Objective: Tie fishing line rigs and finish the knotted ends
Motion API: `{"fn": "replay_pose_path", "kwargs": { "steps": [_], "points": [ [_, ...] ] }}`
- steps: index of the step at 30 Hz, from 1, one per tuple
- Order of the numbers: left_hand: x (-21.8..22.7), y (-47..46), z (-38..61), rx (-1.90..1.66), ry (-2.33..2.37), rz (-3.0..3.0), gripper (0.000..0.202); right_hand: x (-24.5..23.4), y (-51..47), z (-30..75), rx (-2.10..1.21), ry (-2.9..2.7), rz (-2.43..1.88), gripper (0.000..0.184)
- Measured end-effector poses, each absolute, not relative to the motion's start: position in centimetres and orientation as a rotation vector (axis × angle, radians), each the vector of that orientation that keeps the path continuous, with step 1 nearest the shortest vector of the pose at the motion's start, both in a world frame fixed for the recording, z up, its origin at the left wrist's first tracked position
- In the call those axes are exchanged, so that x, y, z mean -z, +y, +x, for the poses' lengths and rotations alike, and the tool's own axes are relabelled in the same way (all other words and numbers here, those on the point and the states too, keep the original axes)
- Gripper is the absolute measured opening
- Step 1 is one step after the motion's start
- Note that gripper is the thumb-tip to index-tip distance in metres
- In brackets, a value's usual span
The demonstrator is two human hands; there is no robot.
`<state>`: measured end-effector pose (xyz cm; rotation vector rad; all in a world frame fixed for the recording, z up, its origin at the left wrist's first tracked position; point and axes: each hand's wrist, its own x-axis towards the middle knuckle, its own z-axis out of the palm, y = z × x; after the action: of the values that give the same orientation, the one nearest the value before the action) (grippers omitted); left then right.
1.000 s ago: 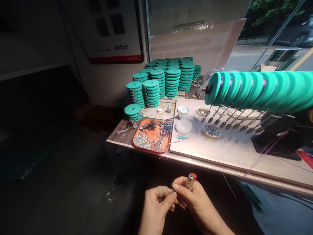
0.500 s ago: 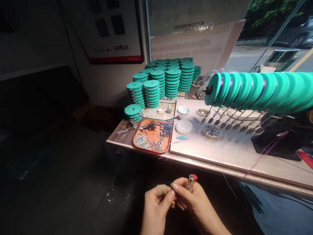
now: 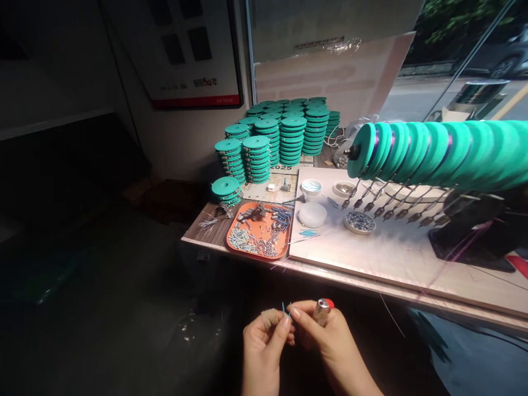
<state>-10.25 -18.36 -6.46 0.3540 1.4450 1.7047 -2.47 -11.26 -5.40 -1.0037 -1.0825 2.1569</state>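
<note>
My left hand point(image 3: 266, 341) is closed in a pinch on a thin blue piece point(image 3: 283, 308) that sticks up past the thumb. Beige tape wraps one of its fingers. My right hand point(image 3: 324, 330) is curled around a lighter point(image 3: 322, 313) with a red top. Its thumb and index finger pinch at a small thin dark-blue bit close to the left fingertips; what exactly they grip is too small to make out. Both hands hang in front of the table edge, nearly touching. Nearest on the table is an orange tray point(image 3: 259, 254) of small metal and coloured parts.
Stacks of green spools point(image 3: 266, 137) stand at the back. A rod of green spools point(image 3: 437, 154) with swivels hanging from lines spans the right, over a board point(image 3: 330, 247). A bowl of grey beads point(image 3: 359, 223) and a white round lid point(image 3: 312, 215) sit on it.
The fingertips have parted slightly, and the blue piece in my left hand now shows more. The lighter has tilted a little. The view has shifted slightly.
</note>
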Motion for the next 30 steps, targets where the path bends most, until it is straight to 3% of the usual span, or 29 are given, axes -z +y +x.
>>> {"fn": "replay_pose_path", "kwargs": {
  "steps": [30],
  "points": [
    [6.5, -18.8, -10.7, -1.685, 1.587, 0.515, 0.023, 5.7, -11.8, -3.3, -2.199, -1.030, -0.943, 0.027]
  ]
}}
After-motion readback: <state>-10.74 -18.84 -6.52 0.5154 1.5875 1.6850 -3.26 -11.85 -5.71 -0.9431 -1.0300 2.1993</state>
